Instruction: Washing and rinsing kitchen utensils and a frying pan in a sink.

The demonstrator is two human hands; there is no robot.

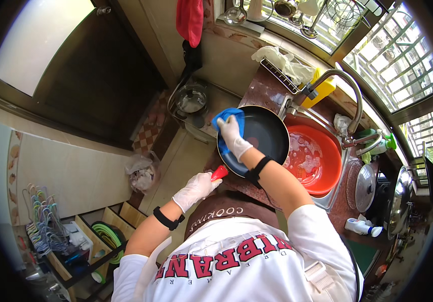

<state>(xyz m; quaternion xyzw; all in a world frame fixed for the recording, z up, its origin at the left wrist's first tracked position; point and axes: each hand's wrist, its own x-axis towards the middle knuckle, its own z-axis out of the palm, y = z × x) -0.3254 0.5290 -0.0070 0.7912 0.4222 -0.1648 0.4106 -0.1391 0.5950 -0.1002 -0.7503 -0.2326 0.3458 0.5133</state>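
My left hand (198,188), in a white disposable glove, is closed around the red handle (219,173) of a dark frying pan (265,126). The pan is held with its dark inside facing up, over the counter's edge beside the sink. In a matching glove, my right hand (233,133) grips a blue cloth (227,117) and presses it against the pan's rim and inner wall on the left. Part of the cloth hangs down inside the pan below my fingers. My right forearm hides some of the pan's lower right rim.
Right of the pan, a red basin (327,151) with sudsy water sits in the steel sink (336,196) under a curved faucet (356,94). A glass lid (365,187) and a white bottle (363,227) are farther right. Behind stands a wire rack (281,75) beside a yellow container (320,92).
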